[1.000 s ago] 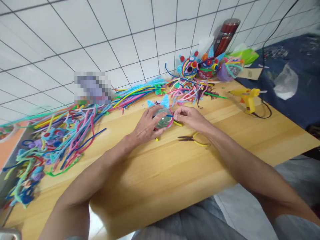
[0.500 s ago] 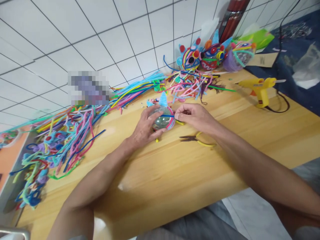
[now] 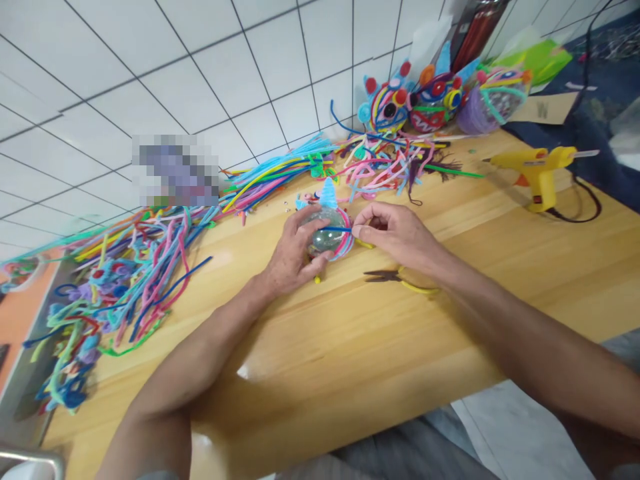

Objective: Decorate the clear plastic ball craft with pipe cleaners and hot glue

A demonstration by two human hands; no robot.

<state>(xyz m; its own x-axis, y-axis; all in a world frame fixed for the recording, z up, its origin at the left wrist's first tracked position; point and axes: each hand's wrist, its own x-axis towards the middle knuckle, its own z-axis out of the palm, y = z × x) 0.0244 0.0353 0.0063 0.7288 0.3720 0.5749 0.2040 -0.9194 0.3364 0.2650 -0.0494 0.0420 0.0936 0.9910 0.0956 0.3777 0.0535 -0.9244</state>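
Observation:
My left hand [image 3: 299, 253] is closed round a clear, rounded ball or jar [image 3: 327, 241], which lies on the wooden table. Pink and light blue pipe cleaners [image 3: 347, 241] band its right side, and a light blue pointed piece [image 3: 328, 193] stands up at its far side. Across its face runs a dark blue pipe cleaner [image 3: 336, 229]. My right hand [image 3: 385, 230] pinches the right end of this blue strip between thumb and fingertips. Just below the right hand lie pliers [image 3: 385, 275] with yellow handles, partly behind my forearm. A small yellow piece [image 3: 317, 280] is beside my left thumb.
Loose pipe cleaners [image 3: 165, 267] spread over the left and back of the table. Several decorated jars [image 3: 387, 110] stand by the tiled wall at the back right. A yellow glue gun [image 3: 543, 173] with a black cord rests at the right.
The view has shifted slightly, so the things at the right appear further right. Both hands keep their hold on the ball or jar and the blue strip.

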